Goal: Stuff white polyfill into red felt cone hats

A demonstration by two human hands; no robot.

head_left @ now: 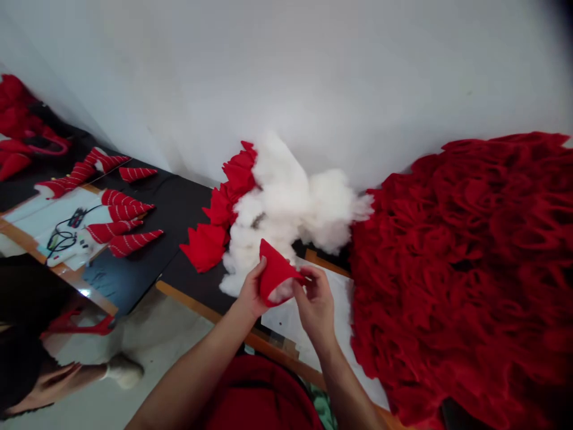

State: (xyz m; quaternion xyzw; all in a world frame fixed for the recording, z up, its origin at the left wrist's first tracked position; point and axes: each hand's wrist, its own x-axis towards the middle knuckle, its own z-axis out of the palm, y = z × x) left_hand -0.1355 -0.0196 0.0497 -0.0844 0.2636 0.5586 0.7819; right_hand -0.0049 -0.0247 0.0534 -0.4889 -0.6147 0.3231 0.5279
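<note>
My left hand (251,291) grips a red felt cone (274,269) from the left side, and my right hand (316,303) pinches its other edge. White fibre stuffing (281,292) shows at the cone's open end. Just beyond my hands rises a large heap of loose white stuffing (280,206). Flat red felt pieces (206,246) lie in a row along the heap's left side, partly covered by it.
A huge mound of red felt pieces (461,280) fills the right side. Red cones with white stripes (129,242) and a tangle of black wires (62,236) lie on the black table (179,215) at left. A person's leg (67,379) shows at lower left, below a white wall (286,71).
</note>
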